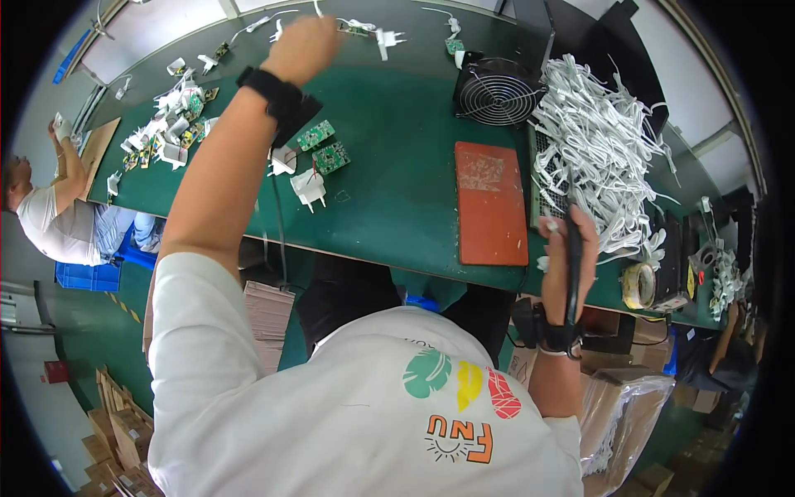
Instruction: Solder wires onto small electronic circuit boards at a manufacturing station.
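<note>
At the far side of the bench, my left hand (305,48) is closed, with a white cable (318,8) coming out above its fingers. A white plug adapter (387,41) on a cable lies just right of it. My right hand (571,257) is wrapped round the black handle of a soldering iron (573,269), at the near edge of a big heap of white cables (596,149). A small white piece (552,225) shows at its fingertips. Green circuit boards (331,157) and an open white plug housing (309,190) lie nearer me, below my left forearm.
A pile of plug housings and boards (174,124) lies at left. An orange-red pad (492,207) and a black fan (498,93) stand beside the cable heap. Yellowish tape (638,287) sits at the right edge. Another person (62,207) sits at far left.
</note>
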Tool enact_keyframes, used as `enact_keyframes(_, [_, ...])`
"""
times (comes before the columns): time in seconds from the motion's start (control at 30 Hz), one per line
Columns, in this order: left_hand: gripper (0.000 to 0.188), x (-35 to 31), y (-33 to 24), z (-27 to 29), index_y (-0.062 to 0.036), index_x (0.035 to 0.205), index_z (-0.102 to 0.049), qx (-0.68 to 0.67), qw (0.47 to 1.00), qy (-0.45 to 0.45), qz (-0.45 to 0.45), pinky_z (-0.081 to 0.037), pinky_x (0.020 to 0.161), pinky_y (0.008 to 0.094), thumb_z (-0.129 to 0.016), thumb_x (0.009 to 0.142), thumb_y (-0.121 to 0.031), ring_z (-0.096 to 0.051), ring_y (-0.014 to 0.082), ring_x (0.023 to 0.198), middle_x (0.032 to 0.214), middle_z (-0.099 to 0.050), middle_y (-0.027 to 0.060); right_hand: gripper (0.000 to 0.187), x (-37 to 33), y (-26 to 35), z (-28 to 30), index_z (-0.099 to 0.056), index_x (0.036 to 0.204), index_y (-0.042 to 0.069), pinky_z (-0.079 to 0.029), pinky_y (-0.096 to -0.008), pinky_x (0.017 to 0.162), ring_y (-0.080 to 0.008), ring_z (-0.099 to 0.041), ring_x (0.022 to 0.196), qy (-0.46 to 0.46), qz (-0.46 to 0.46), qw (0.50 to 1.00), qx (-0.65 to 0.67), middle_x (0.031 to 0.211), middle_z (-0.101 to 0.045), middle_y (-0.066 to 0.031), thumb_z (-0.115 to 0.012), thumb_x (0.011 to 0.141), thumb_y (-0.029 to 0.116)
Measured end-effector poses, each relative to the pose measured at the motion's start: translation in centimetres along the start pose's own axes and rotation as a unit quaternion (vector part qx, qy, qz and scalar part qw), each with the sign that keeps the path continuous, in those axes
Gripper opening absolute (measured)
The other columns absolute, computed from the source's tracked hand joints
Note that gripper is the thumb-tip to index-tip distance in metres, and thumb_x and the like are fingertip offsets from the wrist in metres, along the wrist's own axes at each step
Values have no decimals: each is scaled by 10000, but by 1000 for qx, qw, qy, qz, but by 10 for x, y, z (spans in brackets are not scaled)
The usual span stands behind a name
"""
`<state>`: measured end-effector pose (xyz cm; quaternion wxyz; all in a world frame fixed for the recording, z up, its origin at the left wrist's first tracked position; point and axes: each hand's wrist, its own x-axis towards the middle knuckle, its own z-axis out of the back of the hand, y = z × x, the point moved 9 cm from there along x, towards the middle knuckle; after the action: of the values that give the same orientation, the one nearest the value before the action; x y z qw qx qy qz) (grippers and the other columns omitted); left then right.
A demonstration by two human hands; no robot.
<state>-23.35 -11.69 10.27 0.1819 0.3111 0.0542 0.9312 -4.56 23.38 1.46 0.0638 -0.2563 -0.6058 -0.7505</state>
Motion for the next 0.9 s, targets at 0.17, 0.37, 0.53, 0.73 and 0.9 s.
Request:
enact_keyframes(0.17, [345,-68,-36,-53,16,810,-633,4,934,357,-12,-506,710,418,-662,738,-320,-613,357,812,820,-626,204,358,-5,-5,-47,-449,1218,23,-438,-204,679,-90,-542,766,124,-13,990,-58,910,-612,-58,-521,867,24])
enact_keyframes(0.37, [221,-82,-47,-64,18,767,-591,27,932,356,-63,-496,641,416,-616,748,-201,-605,359,740,776,-611,200,354,-7,-7,-57,-449,1216,29,-426,-187,656,-68,-532,757,110,-39,992,49,887,-611,-48,-534,871,36])
enact_keyframes(0.53, [133,-69,-76,6,-22,865,-537,-20,986,116,-119,-489,577,382,-555,758,-99,-593,315,703,773,-590,152,356,-9,-9,-53,-449,1211,30,-426,-184,654,-70,-554,783,90,-64,988,109,895,-613,-58,-541,867,29])
enact_keyframes(0.73, [212,-110,-217,57,-63,919,-521,-18,976,89,-199,-466,516,257,-548,711,-90,-560,142,671,826,-514,35,396,-16,-13,-51,-445,1210,28,-450,-200,677,-94,-589,813,81,-55,986,133,881,-610,-60,-538,830,-31])
enact_keyframes(0.9, [308,-158,-251,36,-34,1009,-522,-145,956,185,-178,-485,600,281,-567,705,-57,-556,190,753,934,-541,61,429,-19,-12,-51,-443,1208,24,-470,-221,706,-103,-596,782,97,-79,987,100,865,-608,-62,-535,799,-65])
